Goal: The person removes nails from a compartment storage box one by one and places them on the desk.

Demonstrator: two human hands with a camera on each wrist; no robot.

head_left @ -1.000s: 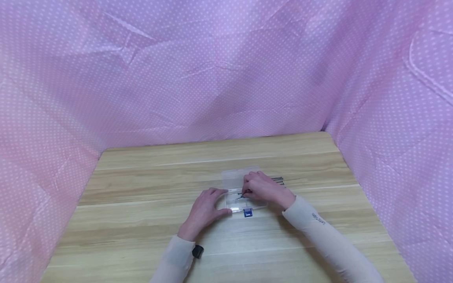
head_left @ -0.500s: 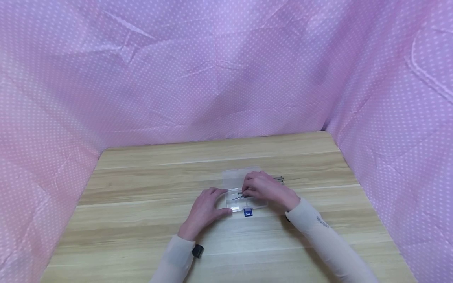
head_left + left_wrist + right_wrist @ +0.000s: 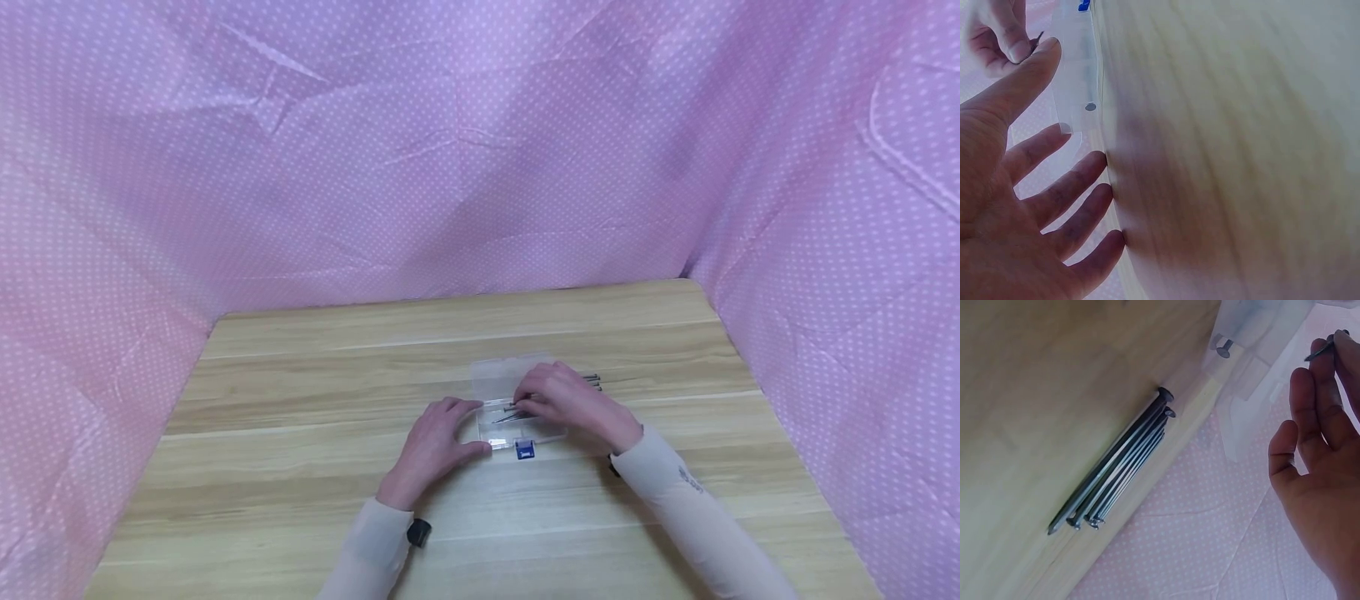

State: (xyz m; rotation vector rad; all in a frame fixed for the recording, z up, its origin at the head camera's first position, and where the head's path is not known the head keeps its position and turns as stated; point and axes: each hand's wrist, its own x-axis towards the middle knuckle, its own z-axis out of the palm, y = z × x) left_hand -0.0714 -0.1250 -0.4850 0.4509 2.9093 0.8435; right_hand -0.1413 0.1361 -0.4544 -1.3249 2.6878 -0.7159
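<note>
A small clear plastic box [image 3: 538,431] lies with its lid [image 3: 491,379] laid back and a blue latch [image 3: 525,451] at its front. My left hand [image 3: 431,442] holds the box's left end, thumb at the front corner and index finger at the back corner. Over the box, my right hand [image 3: 570,398] pinches a thin dark nail [image 3: 1319,354] between thumb and fingertips. More nails [image 3: 508,417] show inside the box, partly hidden by that hand. In the right wrist view, one nail [image 3: 1225,350] lies behind the clear wall.
Several long metal nails [image 3: 1116,459] lie side by side on the wooden table [image 3: 300,467], right of the box. In the head view the right hand partly covers them. A pink dotted cloth [image 3: 450,167] hangs behind the table and on both sides.
My right hand and forearm have shifted slightly to the right, with the fingers still over the box. The left hand and the box stay in place.
</note>
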